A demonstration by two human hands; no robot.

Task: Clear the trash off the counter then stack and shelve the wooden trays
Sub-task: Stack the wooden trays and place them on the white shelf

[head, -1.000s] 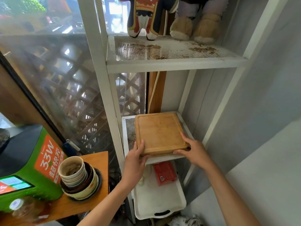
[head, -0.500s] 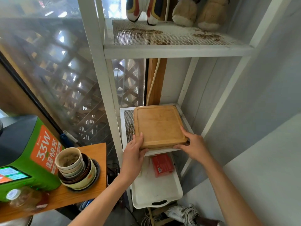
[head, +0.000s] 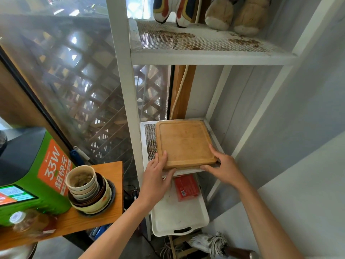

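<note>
Wooden trays [head: 184, 143] lie as a stack on the mesh shelf [head: 149, 139] of a white metal rack, the top one face up with a groove running round its rim. Both hands grip the stack's near edge — the left hand [head: 155, 170] curls round the near-left corner, thumb on top and fingers beneath, and the right hand [head: 223, 168] clasps the near-right corner in like manner. Both forearms reach up from below the trays, bare.

The stack sits toward the right of the shelf, its right edge close to the shelf's right rim, and a strip of bare mesh shows to the left of the trays. The near edge of the trays overhangs the shelf's front lip a little. Above the trays stands open room up to the next mesh shelf, which is stained brown.

Below the trays a white plastic tray [head: 177, 217] holds a red packet [head: 186, 187]; its print is too small to read. Left of the trays, on a wooden surface [head: 104, 208], stands a pile of used bowls [head: 87, 191] beside a green machine [head: 37, 176] marked "33W" over Chinese characters.
</note>
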